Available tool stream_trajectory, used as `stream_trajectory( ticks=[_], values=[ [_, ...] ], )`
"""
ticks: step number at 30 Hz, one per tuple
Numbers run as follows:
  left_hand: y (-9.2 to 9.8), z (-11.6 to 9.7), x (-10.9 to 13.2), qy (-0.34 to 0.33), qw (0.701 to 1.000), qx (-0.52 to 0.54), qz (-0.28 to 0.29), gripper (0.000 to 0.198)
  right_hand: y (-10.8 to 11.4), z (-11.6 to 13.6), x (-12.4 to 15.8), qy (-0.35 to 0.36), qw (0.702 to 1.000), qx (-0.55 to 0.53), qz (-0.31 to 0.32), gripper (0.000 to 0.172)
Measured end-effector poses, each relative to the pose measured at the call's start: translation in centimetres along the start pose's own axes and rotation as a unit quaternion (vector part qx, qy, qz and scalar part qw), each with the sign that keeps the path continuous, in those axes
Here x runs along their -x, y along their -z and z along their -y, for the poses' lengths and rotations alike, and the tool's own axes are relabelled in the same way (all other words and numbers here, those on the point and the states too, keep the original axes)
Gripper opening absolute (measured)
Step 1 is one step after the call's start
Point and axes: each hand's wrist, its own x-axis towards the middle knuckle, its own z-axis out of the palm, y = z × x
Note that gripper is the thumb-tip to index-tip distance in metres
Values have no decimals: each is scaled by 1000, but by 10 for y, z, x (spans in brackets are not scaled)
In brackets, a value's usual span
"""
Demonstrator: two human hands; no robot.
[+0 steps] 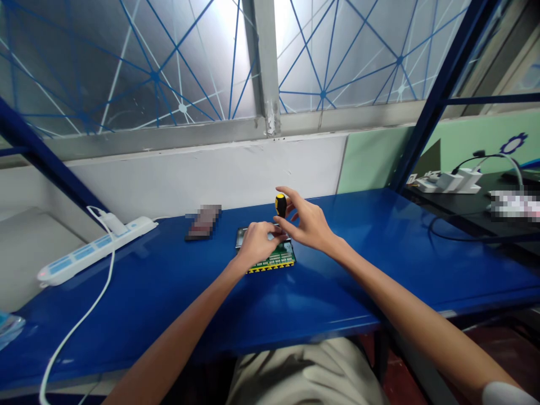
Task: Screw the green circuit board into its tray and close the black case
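A screwdriver with a yellow and black handle (280, 206) stands upright over a green circuit board (276, 259). My right hand (310, 224) is at that handle, thumb in front and bent fingers behind, with the index finger stretched out above. Low over the board, my left hand (259, 243) has its fingers drawn together near the foot of the screwdriver. What they pinch is hidden, as is the screwdriver's tip. The board has a yellow toothed strip (272, 268) along its near edge. A grey framed part (241, 236), perhaps a display, lies at its far side, partly covered by my left hand.
A blue table (177, 315) carries everything. A phone-like dark object (203, 222), blurred, lies behind to the left. On the left a white power strip (97, 250) trails a white cable (110, 270). White plugs (458, 181) sit on a dark surface at right.
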Motion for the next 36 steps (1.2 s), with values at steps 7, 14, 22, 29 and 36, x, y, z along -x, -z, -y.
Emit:
stream_trajectory(
  ticks=[7,14,22,29,36],
  values=[
    [2,-2,0,1,1000,-16,16,15,2,2,0,2,1000,-14,6,59],
    [2,-1,0,-6,1000,14,19,18,1,1,0,-6,1000,-15,8,60],
    [0,-2,0,2,999,32,-2,12,1,0,-1,-9,1000,16,0,58],
    [0,-3,0,8,1000,28,2,15,4,4,-1,1,1000,11,8,58],
    [0,-2,1,-3,1000,14,-5,15,4,2,-1,0,1000,-1,15,57]
  ],
)
